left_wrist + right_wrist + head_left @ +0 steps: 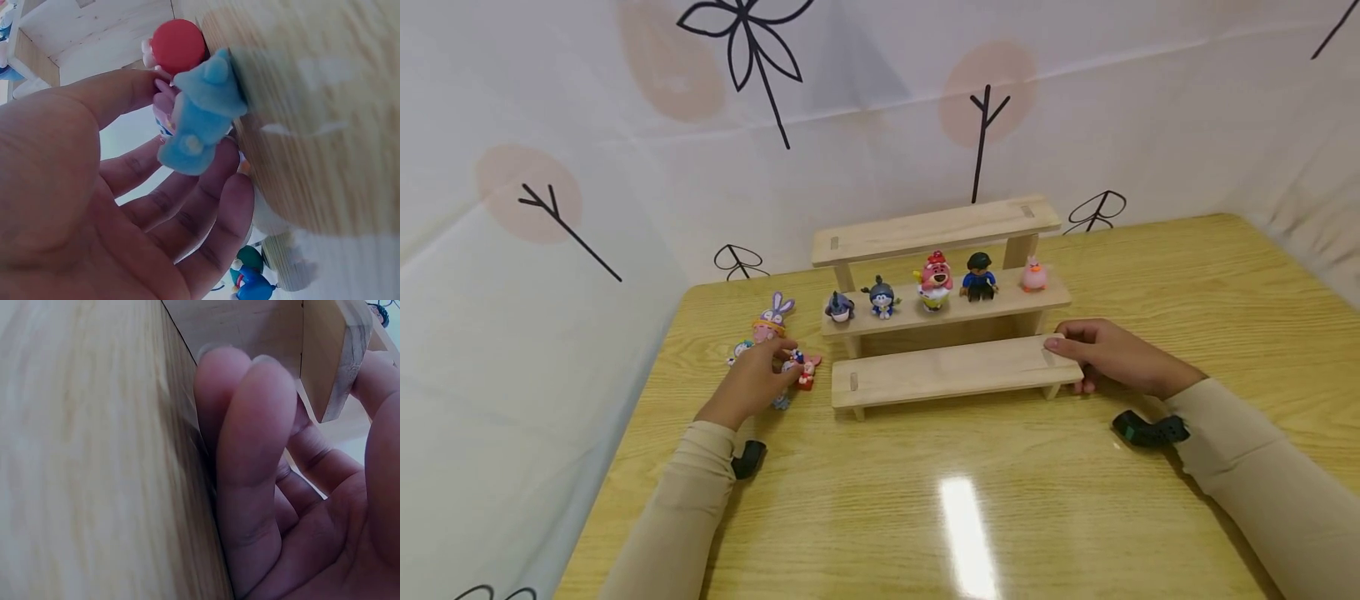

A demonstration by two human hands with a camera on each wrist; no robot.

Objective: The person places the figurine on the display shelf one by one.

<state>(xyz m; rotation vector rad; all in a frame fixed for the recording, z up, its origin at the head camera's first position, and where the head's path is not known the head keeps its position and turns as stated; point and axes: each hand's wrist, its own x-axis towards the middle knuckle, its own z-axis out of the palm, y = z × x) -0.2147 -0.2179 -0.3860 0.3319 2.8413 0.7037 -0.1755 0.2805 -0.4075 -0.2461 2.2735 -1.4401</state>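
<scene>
At the left of the wooden tiered stand (955, 371), my left hand (756, 379) reaches into a cluster of small figurines. Its thumb and forefinger pinch a pinkish-purple figurine (164, 107), mostly hidden behind a light blue figurine (203, 115) in the left wrist view. A red-based figurine (806, 377) stands right beside the fingertips. My right hand (1116, 354) grips the right end of the stand's lowest step, thumb on top and the other fingers curled below the board (334, 359).
Along the middle step stand several figurines, among them a pink bear (935, 279), a figure in a blue top (979, 279) and a pink duck (1033, 275). The top step (932, 232) is bare. A rabbit-eared figurine (769, 323) lies behind my left hand. Patterned cloth (880, 150) hangs behind the table.
</scene>
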